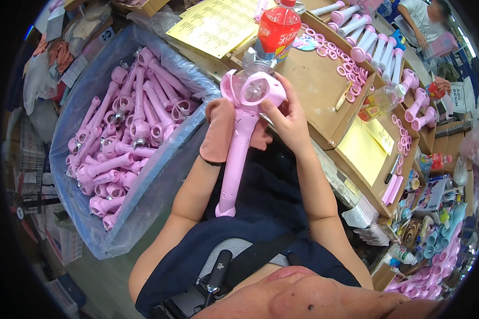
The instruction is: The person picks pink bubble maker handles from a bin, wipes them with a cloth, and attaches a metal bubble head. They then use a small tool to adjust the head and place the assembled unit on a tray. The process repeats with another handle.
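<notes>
While a plastic-lined bin (85, 212) of pink wands (127, 133) sits at the far left, the left hand (218, 133), in a brownish glove, grips the pink wand (239, 143) upright over the lap; the right hand (287, 119) pinches its round head, beside a cardboard tray (314, 85).
</notes>
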{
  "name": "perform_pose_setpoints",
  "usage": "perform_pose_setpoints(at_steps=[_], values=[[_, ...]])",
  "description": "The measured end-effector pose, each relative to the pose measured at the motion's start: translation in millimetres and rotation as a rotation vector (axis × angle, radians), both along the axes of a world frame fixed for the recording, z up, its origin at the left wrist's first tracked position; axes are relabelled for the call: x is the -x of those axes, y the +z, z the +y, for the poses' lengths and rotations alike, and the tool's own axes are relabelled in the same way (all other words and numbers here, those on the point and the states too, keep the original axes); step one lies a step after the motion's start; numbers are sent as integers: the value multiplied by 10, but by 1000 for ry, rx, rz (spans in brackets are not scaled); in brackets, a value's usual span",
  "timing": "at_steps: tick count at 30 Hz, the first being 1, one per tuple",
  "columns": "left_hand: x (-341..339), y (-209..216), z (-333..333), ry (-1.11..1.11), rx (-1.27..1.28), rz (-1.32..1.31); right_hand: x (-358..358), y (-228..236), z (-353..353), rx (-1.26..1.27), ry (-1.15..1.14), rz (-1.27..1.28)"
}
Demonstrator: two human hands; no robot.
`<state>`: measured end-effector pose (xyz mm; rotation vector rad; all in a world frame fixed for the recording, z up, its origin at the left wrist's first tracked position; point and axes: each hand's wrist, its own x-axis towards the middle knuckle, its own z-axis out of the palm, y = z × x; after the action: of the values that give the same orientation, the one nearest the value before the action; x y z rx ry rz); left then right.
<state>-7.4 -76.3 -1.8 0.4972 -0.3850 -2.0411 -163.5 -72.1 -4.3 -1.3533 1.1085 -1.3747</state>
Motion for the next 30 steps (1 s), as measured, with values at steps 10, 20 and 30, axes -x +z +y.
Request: perform_pose_setpoints(at_steps=[10,20,30], values=[[14,-176,-73,-48,-49,220,72,144,-2,16,-80,327],[-72,-228,-15,9,82,-180,79,-65,-13,-12,77,-207],[177,-390,77,250,270,-471,-17,-362,134,-108,231,-885]])
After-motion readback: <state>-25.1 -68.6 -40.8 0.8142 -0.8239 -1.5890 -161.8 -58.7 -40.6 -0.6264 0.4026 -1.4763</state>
